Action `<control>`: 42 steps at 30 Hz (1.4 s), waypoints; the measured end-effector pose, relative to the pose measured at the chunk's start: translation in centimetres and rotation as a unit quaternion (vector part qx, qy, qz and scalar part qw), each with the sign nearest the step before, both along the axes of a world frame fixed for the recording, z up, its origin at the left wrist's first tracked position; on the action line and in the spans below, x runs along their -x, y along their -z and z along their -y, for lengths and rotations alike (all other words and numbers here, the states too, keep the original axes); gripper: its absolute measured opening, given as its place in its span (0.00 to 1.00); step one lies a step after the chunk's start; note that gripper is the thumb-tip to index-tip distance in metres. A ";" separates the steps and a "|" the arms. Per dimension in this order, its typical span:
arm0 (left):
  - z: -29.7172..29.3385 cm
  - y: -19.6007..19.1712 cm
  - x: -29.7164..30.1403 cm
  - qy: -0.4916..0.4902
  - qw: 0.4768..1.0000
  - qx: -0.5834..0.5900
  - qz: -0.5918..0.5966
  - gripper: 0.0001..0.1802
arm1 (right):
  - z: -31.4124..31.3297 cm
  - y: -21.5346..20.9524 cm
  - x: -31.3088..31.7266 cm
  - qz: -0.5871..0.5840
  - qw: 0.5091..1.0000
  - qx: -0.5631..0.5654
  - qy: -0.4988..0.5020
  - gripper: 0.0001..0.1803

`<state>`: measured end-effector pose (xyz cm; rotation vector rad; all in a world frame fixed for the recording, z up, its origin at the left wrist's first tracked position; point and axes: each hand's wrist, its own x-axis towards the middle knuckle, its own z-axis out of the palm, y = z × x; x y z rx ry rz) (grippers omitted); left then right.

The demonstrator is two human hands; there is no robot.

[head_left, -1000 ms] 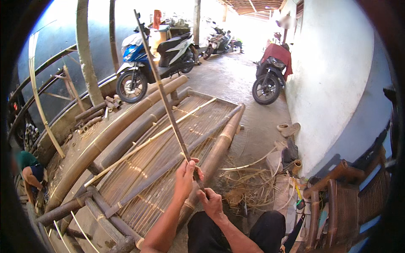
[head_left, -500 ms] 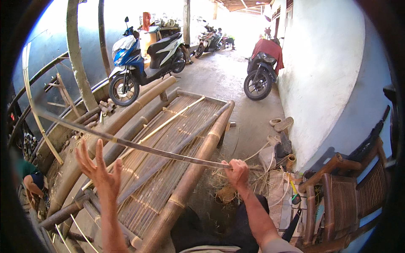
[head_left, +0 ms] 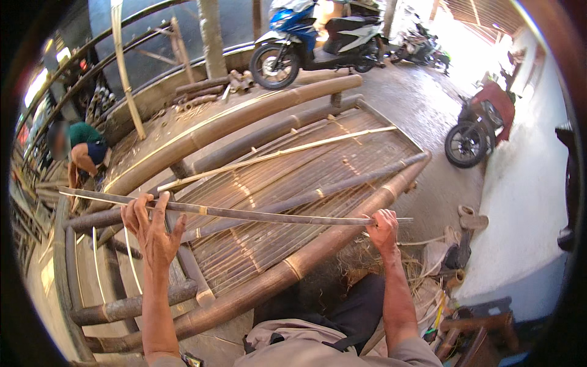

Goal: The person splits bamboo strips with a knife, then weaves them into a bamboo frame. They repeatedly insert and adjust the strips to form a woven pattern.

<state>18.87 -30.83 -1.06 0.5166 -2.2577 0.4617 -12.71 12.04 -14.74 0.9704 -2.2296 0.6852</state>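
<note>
A long, dark bamboo strip (head_left: 263, 214) spans both my hands above a slatted bamboo bench. My right hand (head_left: 383, 229) is closed around it near its right end, and a short tip sticks out past the fist. My left hand (head_left: 153, 229) is at the strip's left part, fingers spread across it and thumb apart, not wrapped round it. Below lies the bench (head_left: 287, 266) with thick bamboo rails. A pale bamboo pole (head_left: 281, 150) and a darker pole (head_left: 318, 193) rest across its slats.
A blue and white scooter (head_left: 318, 40) stands behind the bench, and another motorbike with a red cover (head_left: 483, 119) by the right wall. A person in a green top (head_left: 82, 137) crouches at far left. Shoes (head_left: 472, 218) and fibre scraps (head_left: 422, 263) lie at right.
My left hand has come up to the strip, which it was apart from before. The strip now lies lower and more level. The view has turned left, bringing the crouching person further in.
</note>
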 end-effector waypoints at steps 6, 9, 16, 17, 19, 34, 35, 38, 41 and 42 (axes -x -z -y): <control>1.0 2.9 -1.8 0.027 0.987 -0.148 0.062 0.31 | 3.9 0.4 5.1 0.000 0.998 -0.041 -0.043 0.17; 0.7 5.4 -2.3 0.003 0.978 -0.195 0.074 0.32 | 6.7 1.9 7.0 -0.003 0.999 -0.045 -0.013 0.15; 0.8 7.7 -0.5 -0.087 0.969 -0.229 0.020 0.31 | 11.5 4.4 10.5 0.124 0.979 0.056 0.153 0.43; 1.2 7.6 0.4 -0.085 0.973 -0.214 0.006 0.30 | 11.8 4.7 10.7 0.117 0.977 0.113 0.135 0.43; 1.5 7.7 2.9 -0.080 0.977 -0.196 -0.006 0.27 | 12.2 5.4 10.7 0.215 0.962 0.078 0.149 0.41; 2.2 11.0 25.0 0.013 0.958 -0.286 0.022 0.15 | 12.4 5.3 9.8 0.211 0.966 0.000 0.149 0.29; 2.2 11.3 26.1 0.006 0.954 -0.300 0.031 0.15 | 12.4 5.3 9.8 0.213 0.966 -0.003 0.149 0.29; 2.3 12.2 28.7 0.010 0.947 -0.319 0.035 0.16 | 12.5 5.2 9.9 0.216 0.965 -0.008 0.151 0.28; 2.6 12.9 29.9 0.026 0.957 -0.288 0.029 0.16 | 12.6 5.1 10.0 0.216 0.964 -0.012 0.154 0.28; 2.7 13.1 30.0 0.029 0.957 -0.286 0.031 0.16 | 12.6 5.1 10.0 0.213 0.965 -0.014 0.154 0.28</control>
